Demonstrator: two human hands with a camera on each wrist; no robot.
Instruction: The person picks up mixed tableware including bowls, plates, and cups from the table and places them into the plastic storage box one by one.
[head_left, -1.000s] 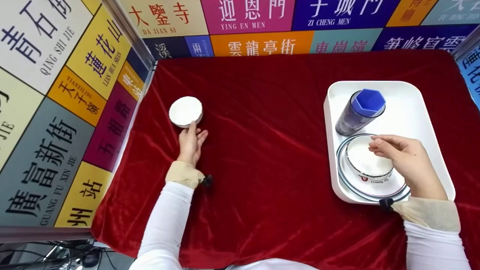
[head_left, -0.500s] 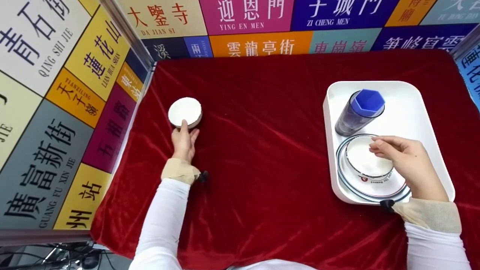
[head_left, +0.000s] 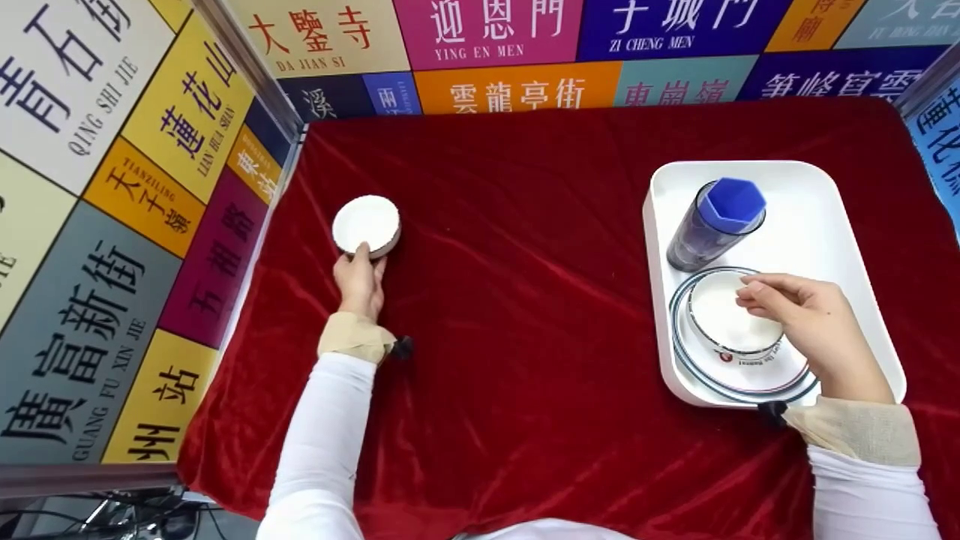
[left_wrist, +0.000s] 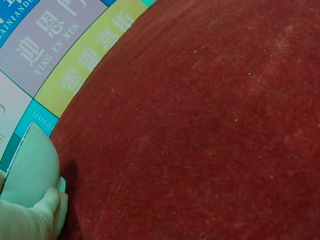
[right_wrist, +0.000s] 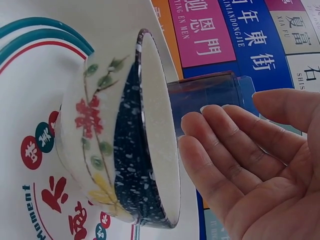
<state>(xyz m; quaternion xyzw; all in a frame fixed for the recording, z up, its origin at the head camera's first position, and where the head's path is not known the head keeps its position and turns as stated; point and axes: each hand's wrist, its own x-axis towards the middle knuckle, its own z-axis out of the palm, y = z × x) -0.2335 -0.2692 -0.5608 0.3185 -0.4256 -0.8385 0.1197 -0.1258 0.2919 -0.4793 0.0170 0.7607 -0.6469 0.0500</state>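
My left hand [head_left: 360, 283] holds a small white bowl [head_left: 366, 225] at its near side, on the left of the red cloth. The thumb lies over the rim and the fingers curl round the outside, as the left wrist view also shows on the bowl [left_wrist: 37, 165]. My right hand [head_left: 806, 319] hovers beside a second bowl [head_left: 735, 311], its fingers loosely bent with nothing between them. That bowl, painted with flowers and a speckled blue band [right_wrist: 132, 150], stands on a plate [head_left: 784, 379] in a white tray [head_left: 840, 232].
A dark see-through tumbler [head_left: 694, 238] with a blue hexagonal cup [head_left: 731, 202] in its top leans in the tray's left part. A red velvet cloth [head_left: 510, 300] covers the table. Sign-covered panels [head_left: 517, 90] stand along the back and left.
My left hand has shifted left and its fingers have come in round the bowl, with the thumb on the rim. The right hand stays almost still above the tray.
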